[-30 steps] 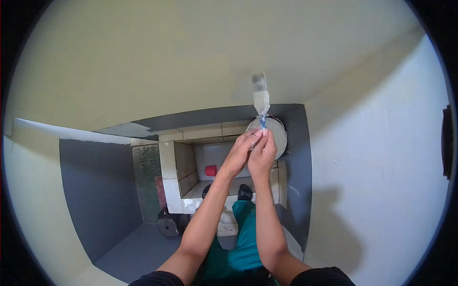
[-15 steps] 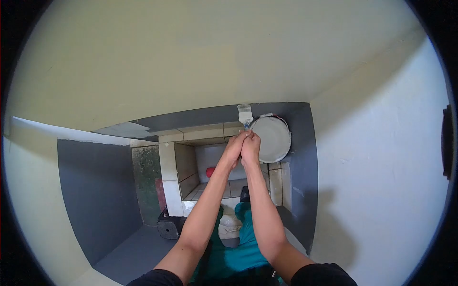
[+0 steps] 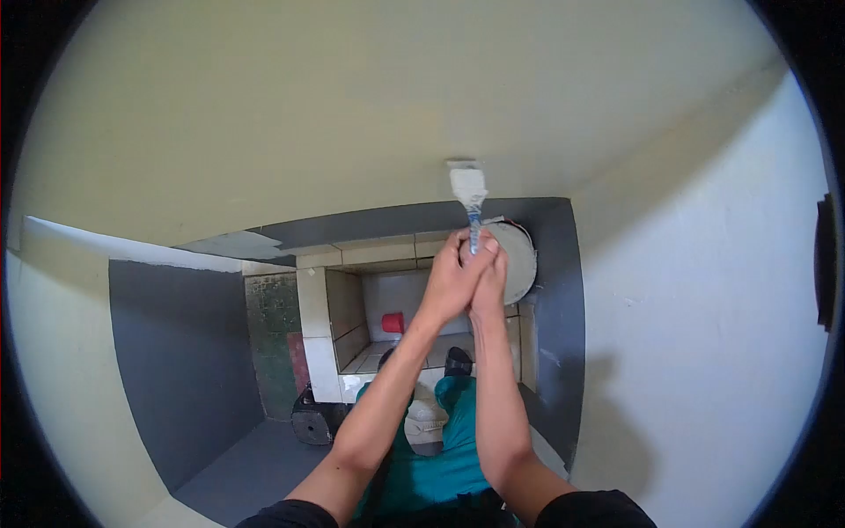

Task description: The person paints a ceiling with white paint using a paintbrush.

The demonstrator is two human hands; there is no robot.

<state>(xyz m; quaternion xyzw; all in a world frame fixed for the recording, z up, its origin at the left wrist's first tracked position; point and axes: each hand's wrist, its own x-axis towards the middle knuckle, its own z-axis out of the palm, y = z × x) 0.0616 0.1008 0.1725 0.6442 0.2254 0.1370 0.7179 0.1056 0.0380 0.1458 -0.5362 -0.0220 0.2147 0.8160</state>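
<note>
Both hands are together around the lower handle of a paint-covered tool [image 3: 468,185], a brush or scraper with a white flat head and a blue-and-white handle. Its head points up, close to the cream wall [image 3: 334,114]. My left hand [image 3: 451,280] has its fingers wrapped at the handle. Pressed against it, my right hand [image 3: 489,275] is closed too, its fingers overlapping the left ones. Behind the hands, a round bucket [image 3: 521,255] with a whitish surface is partly covered by them.
A tiled recess [image 3: 346,304] below holds a red cup [image 3: 393,323]. A black object [image 3: 312,418] stands at the lower left. A dark grey band [image 3: 559,334] edges the white wall [image 3: 704,290] at the right.
Both hands and the tool have moved slightly right, and the tool's head has gone up from the grey band onto the cream wall area. More of the handle shows.
</note>
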